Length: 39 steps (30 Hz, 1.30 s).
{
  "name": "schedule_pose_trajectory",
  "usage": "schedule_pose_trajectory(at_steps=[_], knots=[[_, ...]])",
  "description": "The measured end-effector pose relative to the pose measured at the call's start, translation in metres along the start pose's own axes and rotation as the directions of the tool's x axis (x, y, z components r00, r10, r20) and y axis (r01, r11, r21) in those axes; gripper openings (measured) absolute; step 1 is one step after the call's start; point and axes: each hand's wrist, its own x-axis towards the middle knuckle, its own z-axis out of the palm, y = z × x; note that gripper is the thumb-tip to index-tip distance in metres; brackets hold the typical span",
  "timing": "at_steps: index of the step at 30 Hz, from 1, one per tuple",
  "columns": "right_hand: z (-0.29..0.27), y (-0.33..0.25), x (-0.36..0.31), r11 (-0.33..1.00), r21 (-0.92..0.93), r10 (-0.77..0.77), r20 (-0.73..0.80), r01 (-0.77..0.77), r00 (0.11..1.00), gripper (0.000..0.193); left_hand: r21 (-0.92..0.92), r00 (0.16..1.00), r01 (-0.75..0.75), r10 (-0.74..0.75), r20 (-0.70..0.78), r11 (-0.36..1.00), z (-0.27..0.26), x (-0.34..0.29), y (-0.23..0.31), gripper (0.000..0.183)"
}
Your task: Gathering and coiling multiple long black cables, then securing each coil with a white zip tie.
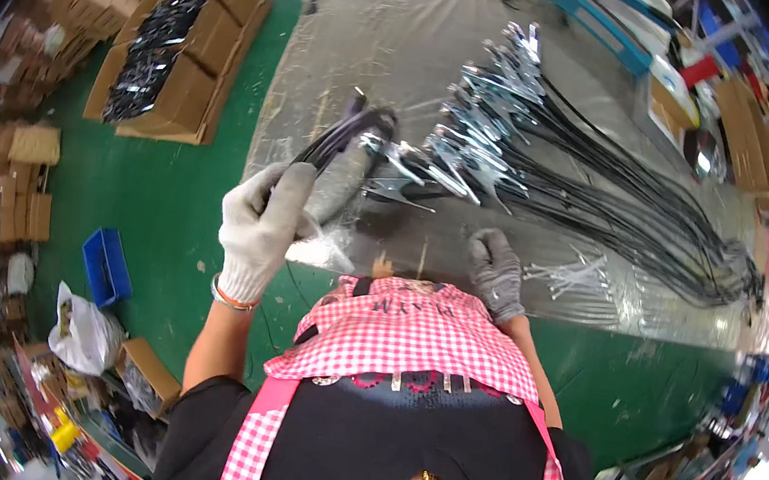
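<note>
My left hand (265, 216), in a white knit glove, is closed around a folded bundle of black cable (327, 142) above the table's near left part. The bundle's looped end points away from me, beside a shiny metal clip. My right hand (497, 275), in a greyer glove, rests with curled fingers at the table's near edge; whether anything is inside them is hidden. Just right of it lie loose white cable ties (577, 275). Ahead of both hands is a heap of silvery metal clips (480, 122), with long black cables (630, 198) trailing to the right.
A plastic-like sheet covers the grey table (373, 18). Beyond the heap stand a blue rack (594, 21) and cardboard pieces (748, 136). Left on the green floor are cartons (198, 73) filled with black items, a blue bin (106, 267) and a white sack (85, 333).
</note>
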Motion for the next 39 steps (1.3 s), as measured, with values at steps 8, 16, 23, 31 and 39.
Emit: schedule_pose_trajectory(at_steps=[8, 16, 23, 31, 39], knots=[[0.053, -0.027, 0.003, 0.979, -0.151, -0.067, 0.384, 0.134, 0.921, 0.013, 0.859, 0.877, -0.476, 0.172, 0.448, 0.190, -0.030, 0.028, -0.167, 0.032], [0.093, -0.054, 0.011, 0.890, -0.394, -0.005, 0.497, 0.230, 0.868, 0.041, 0.752, 0.786, -0.275, 0.591, -0.183, 0.599, -0.085, 0.024, -0.173, 0.039], [0.187, -0.078, 0.056, 0.678, -0.596, 0.015, 0.596, 0.430, 0.803, 0.059, 0.596, 0.930, -0.295, 0.368, 0.000, 0.747, -0.089, 0.071, -0.164, 0.062], [0.196, -0.066, 0.065, 0.649, -0.549, -0.023, 0.677, 0.526, 0.736, 0.055, 0.720, 0.841, -0.490, 0.485, 0.241, 0.491, -0.064, 0.099, -0.186, 0.050], [0.100, -0.024, 0.009, 0.824, -0.490, -0.125, 0.335, 0.286, 0.934, 0.037, 0.825, 0.905, -0.216, 0.424, -0.032, 0.522, -0.051, 0.111, -0.174, 0.047]])
